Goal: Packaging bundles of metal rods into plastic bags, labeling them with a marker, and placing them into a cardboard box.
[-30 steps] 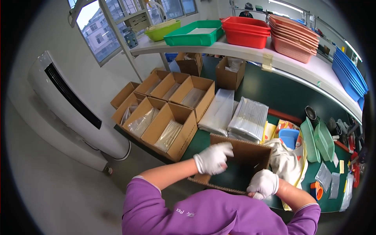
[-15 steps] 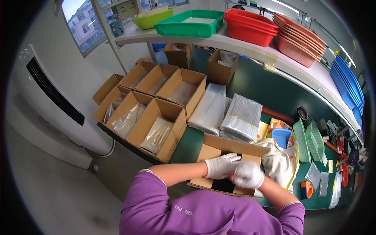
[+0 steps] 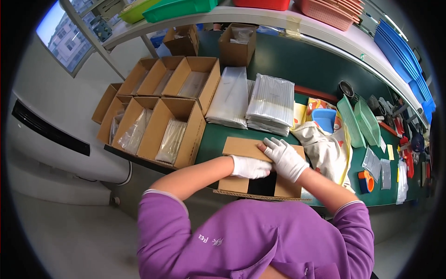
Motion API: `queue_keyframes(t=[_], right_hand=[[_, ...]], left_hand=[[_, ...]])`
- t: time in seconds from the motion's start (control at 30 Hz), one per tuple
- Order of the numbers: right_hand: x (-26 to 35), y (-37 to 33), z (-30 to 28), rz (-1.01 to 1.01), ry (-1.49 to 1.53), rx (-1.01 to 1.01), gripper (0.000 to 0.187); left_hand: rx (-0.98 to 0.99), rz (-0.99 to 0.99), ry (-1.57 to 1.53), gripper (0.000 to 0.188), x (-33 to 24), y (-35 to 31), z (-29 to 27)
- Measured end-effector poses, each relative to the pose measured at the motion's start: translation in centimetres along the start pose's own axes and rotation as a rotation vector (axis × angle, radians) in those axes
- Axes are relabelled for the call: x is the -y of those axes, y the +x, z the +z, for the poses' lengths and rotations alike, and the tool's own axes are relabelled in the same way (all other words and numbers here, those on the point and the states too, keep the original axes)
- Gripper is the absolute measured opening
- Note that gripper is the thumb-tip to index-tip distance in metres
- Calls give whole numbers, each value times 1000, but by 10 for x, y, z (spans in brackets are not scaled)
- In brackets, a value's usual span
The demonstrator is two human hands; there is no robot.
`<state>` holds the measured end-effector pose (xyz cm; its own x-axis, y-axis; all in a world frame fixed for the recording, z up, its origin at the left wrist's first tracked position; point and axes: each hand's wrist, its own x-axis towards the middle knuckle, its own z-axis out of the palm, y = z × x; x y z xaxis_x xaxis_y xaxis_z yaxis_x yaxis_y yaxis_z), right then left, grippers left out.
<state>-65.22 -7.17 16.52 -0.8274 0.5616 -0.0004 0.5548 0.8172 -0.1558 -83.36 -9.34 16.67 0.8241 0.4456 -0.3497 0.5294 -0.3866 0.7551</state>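
Observation:
A brown cardboard box (image 3: 232, 185) lies in front of me, with its side flaps folded inward and a dark gap between them. Its far flap (image 3: 240, 148) leans over toward me. Across the flap rests my right hand (image 3: 285, 160) in a white glove, fingers stretched out on the cardboard and a bare thumb tip showing at the left. My left hand (image 3: 251, 167), also gloved, lies flat just below that flap's edge, over the side flaps, its fingers pointing right toward the gap. Its fingertips are partly hidden.
Open cardboard boxes (image 3: 193, 132) with bagged parts stand at the left. Behind are stacks of clear plastic bags (image 3: 272, 100). On the right lie a patterned cloth (image 3: 320, 144), a blue tray (image 3: 324, 120), green baskets (image 3: 350, 122) and an orange tape dispenser (image 3: 366, 181). A shelf (image 3: 325, 42) runs overhead.
My view has tilted lower. The box's far flap, upright before, now leans toward me. My right hand has moved from over the opening onto that flap; my left hand stays over the side flaps.

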Motion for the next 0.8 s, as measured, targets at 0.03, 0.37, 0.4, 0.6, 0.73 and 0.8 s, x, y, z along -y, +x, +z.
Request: queue_keyframes(t=[0.03, 0.37, 0.4, 0.6, 0.73, 0.8], right_hand=[[7, -7, 3, -3, -23, -49, 66], [-49, -10, 13, -132, 807, 109, 60], [-54, -9, 12, -115, 830, 146, 60], [-51, -4, -6, -12, 658, 93, 41], [7, -6, -158, -162, -3, -922, 36], [64, -42, -223, 36, 602, -755, 54]], left_hand=[[57, 40, -2, 37, -11, -16, 4], [-711, -198, 560, 49, -57, -39, 32], [-726, -227, 579, 50, -49, -32, 27], [-740, -524, 849, 54, -13, 14, 24], [-783, -659, 884, 50, -10, 10, 34], [-758, -737, 768, 51, 1, -4, 39]])
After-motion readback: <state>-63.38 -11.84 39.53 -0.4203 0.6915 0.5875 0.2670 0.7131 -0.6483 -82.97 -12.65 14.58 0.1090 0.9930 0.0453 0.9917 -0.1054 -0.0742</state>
